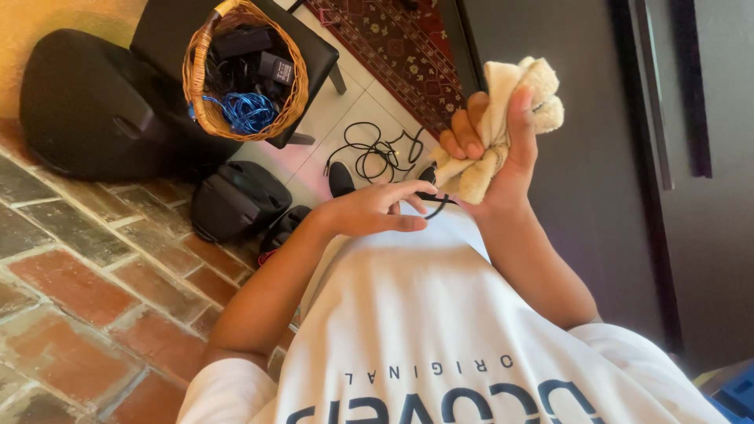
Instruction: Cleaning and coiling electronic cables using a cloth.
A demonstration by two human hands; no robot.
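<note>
Right hand (503, 149): fist wrapped round a cream cloth (503, 118), bunched, top end toward the dark wall.
Left hand (381, 210): fingertips pinching a black cable (437, 202) beside the cloth, running crosswise.
Basket (236, 118): left, on a stool.

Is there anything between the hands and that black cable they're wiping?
Nothing visible. The left hand pinches the black cable directly, and the right hand presses a cream cloth around it near a dark plug end.
</note>
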